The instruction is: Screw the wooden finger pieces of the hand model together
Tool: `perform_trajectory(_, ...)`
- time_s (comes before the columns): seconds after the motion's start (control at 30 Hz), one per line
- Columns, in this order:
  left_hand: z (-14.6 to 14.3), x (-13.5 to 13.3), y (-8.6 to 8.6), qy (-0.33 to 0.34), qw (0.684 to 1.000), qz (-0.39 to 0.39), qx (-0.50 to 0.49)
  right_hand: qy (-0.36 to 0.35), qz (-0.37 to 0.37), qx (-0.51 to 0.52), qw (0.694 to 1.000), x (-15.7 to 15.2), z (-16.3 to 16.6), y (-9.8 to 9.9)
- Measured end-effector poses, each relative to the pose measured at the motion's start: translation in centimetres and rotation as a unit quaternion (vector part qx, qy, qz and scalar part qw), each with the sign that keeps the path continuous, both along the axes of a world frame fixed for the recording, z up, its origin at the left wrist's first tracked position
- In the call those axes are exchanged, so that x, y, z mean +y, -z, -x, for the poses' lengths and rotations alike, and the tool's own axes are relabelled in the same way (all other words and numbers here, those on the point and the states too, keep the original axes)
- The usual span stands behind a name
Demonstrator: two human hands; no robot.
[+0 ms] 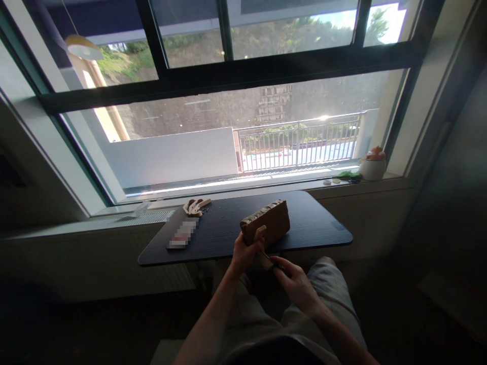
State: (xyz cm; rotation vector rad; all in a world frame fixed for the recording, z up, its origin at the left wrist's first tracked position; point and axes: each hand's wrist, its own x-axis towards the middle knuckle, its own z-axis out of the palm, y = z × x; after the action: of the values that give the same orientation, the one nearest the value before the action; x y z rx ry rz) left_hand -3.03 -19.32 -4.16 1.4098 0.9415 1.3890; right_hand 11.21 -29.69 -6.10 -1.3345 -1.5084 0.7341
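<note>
Head view: my left hand [244, 252] clamps the brown notched wooden block [268, 222] at the dark worktop [315, 223] edge, apparently steadying it, while my right hand [297, 284] pinches a thin dark tool [268, 259] just below it.

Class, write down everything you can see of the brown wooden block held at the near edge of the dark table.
The brown wooden block is a flat oblong slab, tilted, right end raised. Its upper edge looks paler and notched. It sits over the near edge of the dark table. The left hand grips its lower left end, beside a small pale wooden piece. The right hand aims a thin dark tool at its underside; contact is unclear.
</note>
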Motion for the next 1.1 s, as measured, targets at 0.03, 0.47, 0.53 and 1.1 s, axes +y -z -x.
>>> perform_trajectory(0.03, 0.0, 0.0, 0.0, 0.001, 1.0, 0.002, -0.001, 0.004, 0.001, -0.017, 1.0, 0.0, 0.0, 0.0)
perform_trajectory(0.47, -0.1, 0.1, 0.0, -0.009, 1.0, 0.004, -0.01, 0.074, -0.117, -0.174, 0.975, -1.2, 0.3, -0.7)
perform_trajectory(0.53, -0.1, 0.0, -0.1, -0.011, 1.0, 0.01, -0.008, 0.075, -0.142, -0.183, 0.97, -1.0, 0.1, -0.4)
perform_trajectory(1.1, 0.0, 0.3, 0.3, -0.01, 1.0, 0.01, -0.002, 0.033, -0.16, -0.279, 0.946, -1.9, -1.0, -0.5)
